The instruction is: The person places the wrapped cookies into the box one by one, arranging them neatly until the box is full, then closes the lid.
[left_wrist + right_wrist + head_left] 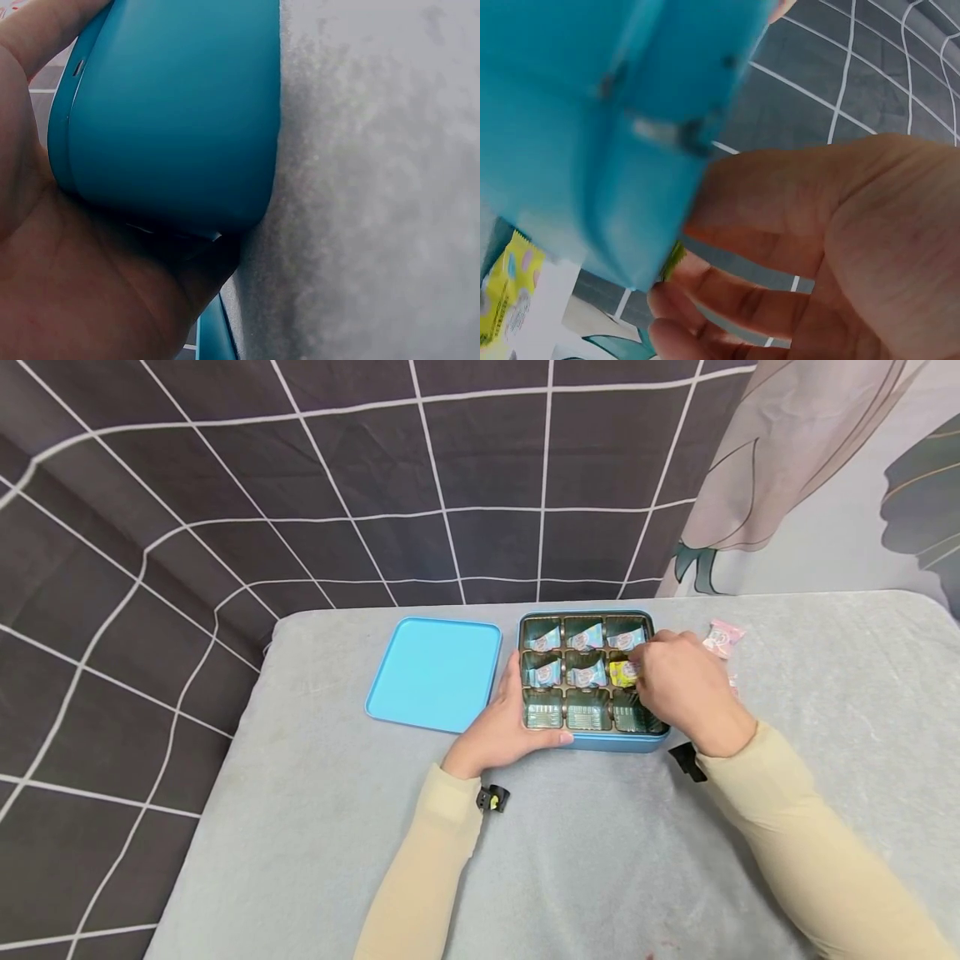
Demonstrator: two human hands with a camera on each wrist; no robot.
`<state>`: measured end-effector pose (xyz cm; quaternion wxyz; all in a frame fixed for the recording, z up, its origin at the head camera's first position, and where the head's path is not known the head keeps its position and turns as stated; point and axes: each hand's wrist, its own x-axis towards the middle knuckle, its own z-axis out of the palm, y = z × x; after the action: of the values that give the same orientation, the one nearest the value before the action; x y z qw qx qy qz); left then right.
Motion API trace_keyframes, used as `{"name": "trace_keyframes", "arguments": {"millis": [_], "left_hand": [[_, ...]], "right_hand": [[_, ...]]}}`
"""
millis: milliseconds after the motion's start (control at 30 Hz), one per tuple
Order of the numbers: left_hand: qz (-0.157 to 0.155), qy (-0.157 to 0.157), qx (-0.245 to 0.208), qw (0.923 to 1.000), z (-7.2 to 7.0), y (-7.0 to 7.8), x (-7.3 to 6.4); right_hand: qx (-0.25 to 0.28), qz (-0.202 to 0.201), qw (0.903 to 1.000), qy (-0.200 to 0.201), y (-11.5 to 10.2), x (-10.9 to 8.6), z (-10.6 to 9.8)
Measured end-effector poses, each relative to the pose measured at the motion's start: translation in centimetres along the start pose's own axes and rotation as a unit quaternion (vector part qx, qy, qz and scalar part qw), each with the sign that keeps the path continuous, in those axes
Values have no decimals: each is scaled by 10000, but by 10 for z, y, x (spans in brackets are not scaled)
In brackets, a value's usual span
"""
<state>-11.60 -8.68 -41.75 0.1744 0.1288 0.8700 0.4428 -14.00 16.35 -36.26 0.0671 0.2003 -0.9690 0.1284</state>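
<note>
A blue tin box [618, 744] holds a divided tray with several compartments. Blue-wrapped candies [587, 674] lie across its back row and in the left and middle compartments of the middle row. My left hand [498, 727] grips the box's front left corner, thumb along the front wall and fingers along the left side. Over the right end of the middle row, my right hand [688, 685] pinches a yellow-wrapped candy [623, 673]. A sliver of yellow-green wrapper shows by the fingertips in the right wrist view, mostly hidden by the box wall. Ribbed tray floor shows along the front row.
Left of the box lies its flat blue lid [435, 672] on the grey cloth [300, 793]. A pink-wrapped candy [722, 637] lies beyond my right hand. Another yellow packet [510, 289] appears beside the box in the right wrist view. A dark checked curtain [480, 468] hangs behind.
</note>
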Motion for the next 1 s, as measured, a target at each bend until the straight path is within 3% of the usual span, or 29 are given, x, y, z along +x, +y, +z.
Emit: {"name": "trace_keyframes", "arguments": {"millis": [300, 667, 1000], "left_hand": [[-42, 22, 16, 10000, 0, 0, 0], [10, 12, 6, 10000, 2, -2, 2], [-1, 42, 30, 10000, 1, -1, 1]], "right_hand": [[-80, 158, 9998, 79, -4, 3, 6], [234, 862, 9959, -130, -5, 3, 8], [273, 845, 9957, -279, -4, 2, 8]]}}
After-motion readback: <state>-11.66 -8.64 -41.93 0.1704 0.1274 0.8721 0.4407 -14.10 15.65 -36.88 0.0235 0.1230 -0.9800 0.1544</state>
